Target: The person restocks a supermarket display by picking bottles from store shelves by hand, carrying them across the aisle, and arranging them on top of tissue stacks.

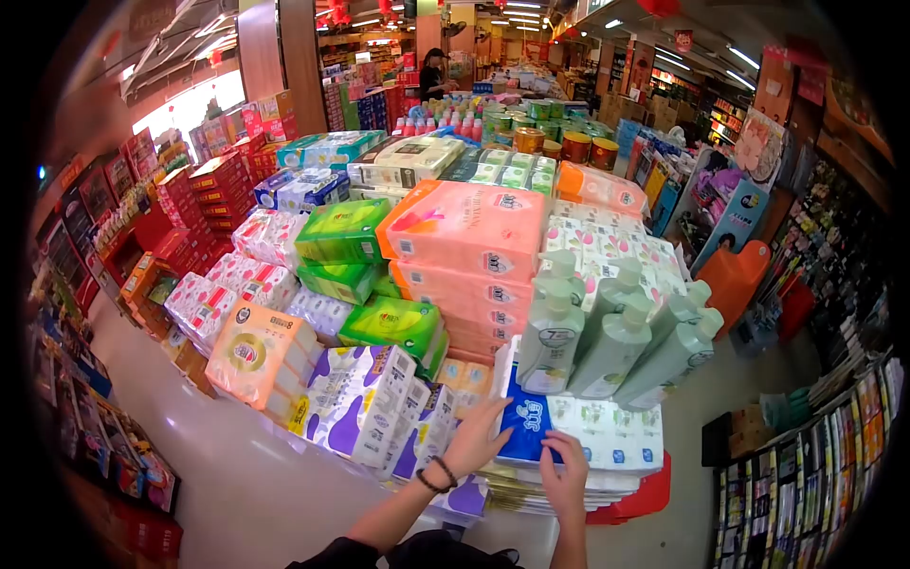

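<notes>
A blue and white tissue pack (527, 423) lies on a stack at the front of the display. My left hand (477, 437), with a dark beaded bracelet on its wrist, reaches to the pack's left side with fingers stretched out. At the pack's front right, my right hand (566, 470) has its fingers apart, the tips touching the edge. Neither hand visibly wraps round the pack. Right behind it stand several pale green bottles (550, 343). White toilet roll packs (607, 436) lie to its right, and purple and white tissue packs (355, 403) to its left.
Orange-pink tissue packs (469, 228) rise in a tall pile behind. Green packs (341, 232) sit left of them. Red boxes (209, 190) are stacked further left. An orange plastic chair (737, 280) stands at right, above a shelf of goods (806, 474). A person (433, 76) stands far back.
</notes>
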Demonstrator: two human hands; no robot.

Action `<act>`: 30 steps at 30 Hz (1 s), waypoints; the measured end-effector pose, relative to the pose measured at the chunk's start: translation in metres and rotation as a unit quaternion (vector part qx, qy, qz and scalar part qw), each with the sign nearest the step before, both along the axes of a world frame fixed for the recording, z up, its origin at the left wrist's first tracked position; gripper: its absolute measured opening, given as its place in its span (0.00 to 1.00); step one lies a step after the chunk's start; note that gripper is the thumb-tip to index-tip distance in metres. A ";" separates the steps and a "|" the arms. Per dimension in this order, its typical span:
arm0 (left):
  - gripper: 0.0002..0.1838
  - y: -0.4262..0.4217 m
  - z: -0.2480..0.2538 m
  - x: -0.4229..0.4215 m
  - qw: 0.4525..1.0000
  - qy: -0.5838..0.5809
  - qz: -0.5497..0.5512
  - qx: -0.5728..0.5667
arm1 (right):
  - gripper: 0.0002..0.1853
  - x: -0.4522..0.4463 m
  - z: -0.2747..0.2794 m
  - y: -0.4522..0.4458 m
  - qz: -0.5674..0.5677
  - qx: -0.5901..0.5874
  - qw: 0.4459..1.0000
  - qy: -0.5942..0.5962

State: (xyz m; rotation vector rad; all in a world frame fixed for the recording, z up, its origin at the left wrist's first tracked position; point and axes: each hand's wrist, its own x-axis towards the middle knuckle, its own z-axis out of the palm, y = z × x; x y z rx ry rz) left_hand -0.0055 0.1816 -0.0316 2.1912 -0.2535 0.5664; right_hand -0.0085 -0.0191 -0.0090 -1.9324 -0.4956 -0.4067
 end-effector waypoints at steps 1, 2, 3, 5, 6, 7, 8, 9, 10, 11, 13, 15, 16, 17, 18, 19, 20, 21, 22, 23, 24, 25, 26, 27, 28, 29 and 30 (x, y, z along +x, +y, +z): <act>0.28 -0.004 0.001 -0.011 1.000 0.004 0.002 -0.002 | 0.06 -0.010 0.001 -0.009 0.006 0.009 1.000 0.007; 0.27 -0.009 0.003 -0.025 1.000 0.008 0.003 -0.006 | 0.07 -0.023 -0.001 -0.020 0.011 0.017 1.000 0.014; 0.26 -0.014 0.001 -0.038 1.000 0.013 0.002 -0.010 | 0.07 -0.038 -0.003 -0.031 0.014 0.025 0.999 0.023; 0.24 -0.027 -0.005 -0.062 0.999 0.038 0.019 0.000 | 0.08 -0.061 -0.012 -0.054 0.024 0.056 0.995 0.079; 0.23 -0.035 -0.003 -0.074 0.998 0.037 0.033 0.026 | 0.07 -0.069 -0.025 -0.068 0.028 0.066 0.993 0.097; 0.23 -0.041 -0.003 -0.084 0.997 0.036 0.048 0.053 | 0.07 -0.076 -0.033 -0.079 0.034 0.077 0.990 0.114; 0.22 -0.048 -0.006 -0.093 0.997 0.026 0.055 0.057 | 0.07 -0.084 -0.040 -0.092 0.025 0.055 0.993 0.103; 0.22 -0.054 -0.011 -0.102 0.994 0.025 0.078 0.067 | 0.07 -0.093 -0.046 -0.104 0.015 0.035 0.995 0.093; 0.22 -0.058 -0.018 -0.112 0.992 0.027 0.100 0.077 | 0.07 -0.100 -0.048 -0.115 0.003 0.015 0.996 0.085; 0.22 -0.062 -0.025 -0.120 0.988 0.029 0.121 0.087 | 0.07 -0.105 -0.049 -0.127 0.004 0.023 0.996 0.090; 0.22 -0.070 -0.041 -0.133 0.985 0.042 0.137 0.091 | 0.07 -0.122 -0.050 -0.155 -0.001 0.034 0.993 0.111; 0.21 -0.087 -0.051 -0.150 0.983 0.069 0.134 0.101 | 0.07 -0.136 -0.042 -0.180 -0.017 0.033 0.993 0.115; 0.21 -0.102 -0.053 -0.159 0.986 0.083 0.104 0.097 | 0.07 -0.142 -0.042 -0.193 -0.025 0.031 0.993 0.116; 0.20 -0.113 -0.049 -0.157 0.989 0.088 0.075 0.096 | 0.07 -0.148 -0.047 -0.207 -0.031 0.042 0.991 0.121; 0.20 -0.123 -0.046 -0.154 0.990 0.089 0.048 0.095 | 0.07 -0.152 -0.052 -0.220 -0.036 0.055 0.990 0.123; 0.19 -0.137 -0.041 -0.151 0.992 0.082 0.015 0.099 | 0.07 -0.156 -0.055 -0.231 -0.038 0.070 0.989 0.123; 0.19 -0.155 -0.037 -0.148 0.992 0.075 -0.017 0.101 | 0.06 -0.162 -0.054 -0.242 -0.056 0.063 0.989 0.120; 0.19 -0.174 -0.035 -0.147 0.991 0.067 -0.050 0.102 | 0.06 -0.169 -0.058 -0.254 -0.071 0.067 0.987 0.126; 0.18 -0.189 -0.045 -0.142 0.988 0.053 -0.079 0.120 | 0.06 -0.174 -0.063 -0.265 -0.089 0.072 0.985 0.131; 0.18 -0.206 -0.047 -0.140 0.984 0.059 -0.109 0.125 | 0.06 -0.180 -0.066 -0.277 -0.110 0.076 0.982 0.135; 0.18 -0.223 -0.047 -0.137 0.979 0.064 -0.142 0.130 | 0.06 -0.187 -0.067 -0.288 -0.119 0.082 0.978 0.149; 0.17 -0.243 -0.046 -0.132 0.972 0.069 -0.179 0.134 | 0.07 -0.194 -0.068 -0.301 -0.131 0.087 0.974 0.163; 0.17 -0.261 -0.042 -0.129 0.962 0.077 -0.221 0.137 | 0.07 -0.202 -0.068 -0.314 -0.147 0.093 0.969 0.177; 0.17 -0.282 -0.042 -0.122 0.953 0.069 -0.259 0.138 | 0.07 -0.209 -0.069 -0.327 -0.164 0.092 0.964 0.186; 0.17 -0.303 -0.044 -0.117 0.943 0.063 -0.296 0.137 | 0.08 -0.215 -0.070 -0.340 -0.180 0.091 0.960 0.196; 0.17 -0.323 -0.045 -0.113 0.932 0.057 -0.331 0.135 | 0.09 -0.222 -0.073 -0.352 -0.194 0.090 0.954 0.208; 0.16 -0.344 -0.047 -0.108 0.917 0.057 -0.370 0.140 | 0.09 -0.231 -0.078 -0.365 -0.215 0.086 0.950 0.210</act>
